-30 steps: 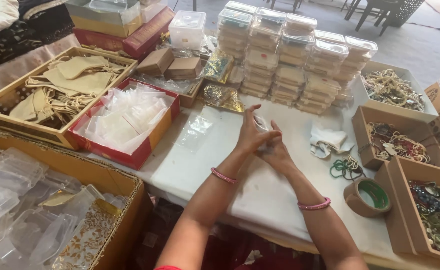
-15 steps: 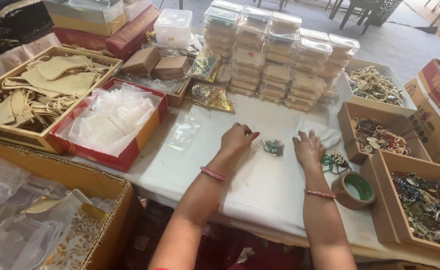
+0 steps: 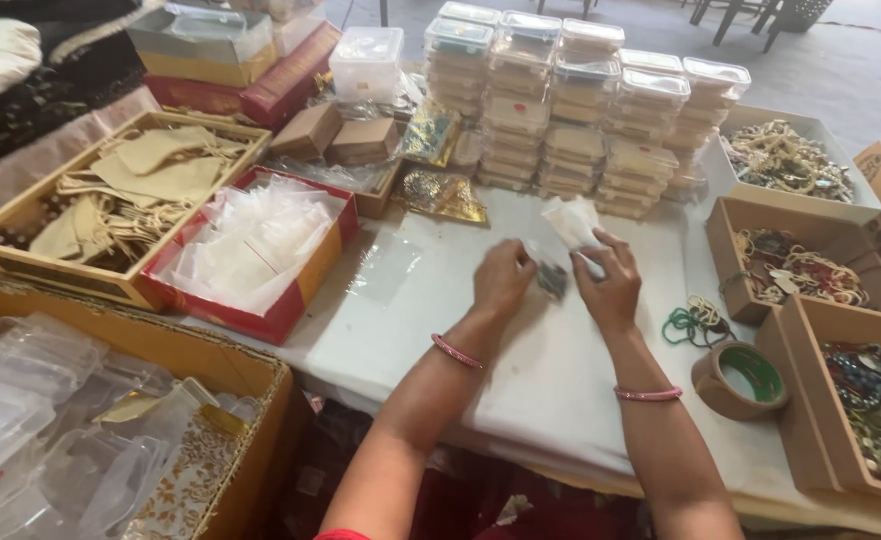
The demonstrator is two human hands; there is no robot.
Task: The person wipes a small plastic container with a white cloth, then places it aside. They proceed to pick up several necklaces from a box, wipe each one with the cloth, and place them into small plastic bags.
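Left hand: the left hand is curled low over the white tablecloth, fingers closed on one end of a small clear pouch with something dark and beaded inside.
Right hand: the right hand pinches the pouch's other end and also grips a crumpled bit of white tissue paper sticking up above its fingers.
Where the pouch is: between the two hands, on or just off the cloth; motion blur makes it hard to tell which.
Step in hand: it looks like a jewellery piece is being packed, pouch and tissue brought together.
What comes next calls for: a steady pinch with both hands while tissue and pouch are joined.
Nearby: a loose clear bag lies to the left, a green bead string and a tape roll to the right.
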